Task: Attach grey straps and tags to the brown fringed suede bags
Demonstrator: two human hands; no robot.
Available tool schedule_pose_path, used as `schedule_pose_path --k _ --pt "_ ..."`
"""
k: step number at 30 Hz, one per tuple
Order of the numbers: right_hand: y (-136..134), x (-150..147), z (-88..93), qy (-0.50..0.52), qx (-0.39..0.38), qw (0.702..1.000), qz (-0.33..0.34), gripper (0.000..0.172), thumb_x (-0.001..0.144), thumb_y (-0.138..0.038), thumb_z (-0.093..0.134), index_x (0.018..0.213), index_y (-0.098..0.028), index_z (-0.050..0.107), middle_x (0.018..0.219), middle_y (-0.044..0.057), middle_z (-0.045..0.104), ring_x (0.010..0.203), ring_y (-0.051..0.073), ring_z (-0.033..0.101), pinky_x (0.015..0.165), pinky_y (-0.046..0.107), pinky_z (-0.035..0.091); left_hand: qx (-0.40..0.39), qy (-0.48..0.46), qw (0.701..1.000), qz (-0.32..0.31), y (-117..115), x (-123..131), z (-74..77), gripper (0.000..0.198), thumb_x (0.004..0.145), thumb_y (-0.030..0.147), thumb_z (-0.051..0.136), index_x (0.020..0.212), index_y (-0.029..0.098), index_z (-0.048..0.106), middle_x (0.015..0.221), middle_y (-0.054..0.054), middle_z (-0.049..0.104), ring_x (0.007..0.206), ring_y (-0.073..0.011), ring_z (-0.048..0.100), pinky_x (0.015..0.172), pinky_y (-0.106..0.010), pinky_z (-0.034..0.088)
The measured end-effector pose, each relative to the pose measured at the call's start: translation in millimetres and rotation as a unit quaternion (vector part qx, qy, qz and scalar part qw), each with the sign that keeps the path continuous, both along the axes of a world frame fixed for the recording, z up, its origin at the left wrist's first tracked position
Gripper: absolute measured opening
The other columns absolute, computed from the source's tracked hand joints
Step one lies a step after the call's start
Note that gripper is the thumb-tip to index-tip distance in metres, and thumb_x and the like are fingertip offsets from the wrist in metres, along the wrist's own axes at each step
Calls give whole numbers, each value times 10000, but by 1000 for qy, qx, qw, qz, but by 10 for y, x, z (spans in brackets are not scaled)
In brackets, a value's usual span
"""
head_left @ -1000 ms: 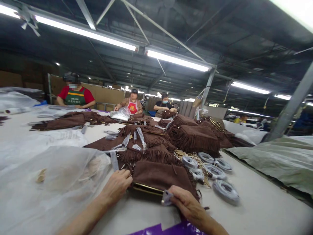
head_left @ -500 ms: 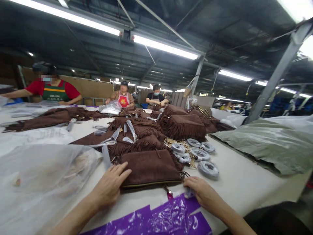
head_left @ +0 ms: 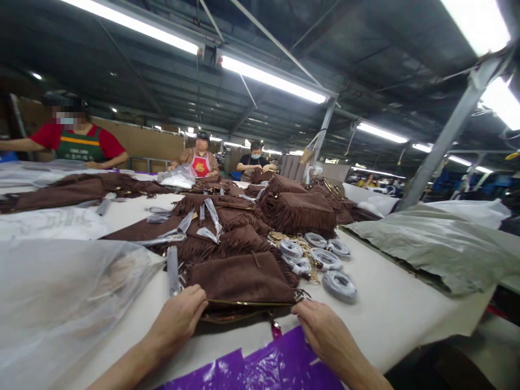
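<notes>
A brown suede bag (head_left: 244, 276) lies in front of me, its zipped edge toward me and its mouth gaping. My left hand (head_left: 182, 311) is closed on the left end of that edge, thumb along the opening. At the right end, my right hand (head_left: 319, 319) pinches the corner beside the metal strap hardware. A magenta tag (head_left: 276, 329) hangs from the near edge. Purple plastic sheets (head_left: 268, 365) lie below, near my right hand. Beyond the bag are more fringed brown bags (head_left: 300, 211) and a plastic-wrapped strip (head_left: 173, 271).
Right of the bag lie several wrapped strap coils (head_left: 340, 284) on the white table (head_left: 390, 292). A translucent plastic sheet (head_left: 73, 303) covers the left side, a greenish plastic cover (head_left: 439, 244) the right. Several co-workers, one in a green apron (head_left: 77, 147), are across the table.
The bag's near edge has parted at the zip. My left hand went from resting on the bag to gripping its left end. My right hand shifted left onto the right corner.
</notes>
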State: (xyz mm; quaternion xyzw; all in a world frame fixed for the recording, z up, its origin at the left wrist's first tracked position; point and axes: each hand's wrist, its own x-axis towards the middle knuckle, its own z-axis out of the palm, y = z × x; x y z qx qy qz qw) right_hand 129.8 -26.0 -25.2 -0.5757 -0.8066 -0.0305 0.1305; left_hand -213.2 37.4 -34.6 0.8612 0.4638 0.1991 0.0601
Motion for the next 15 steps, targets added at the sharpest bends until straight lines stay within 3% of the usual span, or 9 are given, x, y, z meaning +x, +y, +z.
schedule_pose_path --k 4,9,15 --pt "-33 -239 -81 37 14 997 61 294 917 -73 350 982 -211 602 942 60 667 870 205 616 756 305 468 -6 -36 999 11 -4 -17 -11 265 967 201 289 774 210 470 867 -46 569 833 -191 565 748 -295 452" --pt "-55 -506 -217 39 13 990 137 250 945 -108 375 956 -229 593 923 39 660 855 200 613 739 289 468 -32 2 999 -4 -48 15 49 202 944 182 397 788 194 524 920 -52 595 885 -194 557 800 -300 442" --pt "-85 -835 -154 60 13 975 214 221 945 -124 413 984 -259 582 916 25 677 826 187 638 724 277 486 -41 -9 998 -43 -20 -62 109 178 940 213 486 799 179 590 912 -43 601 891 -180 558 809 -275 445"
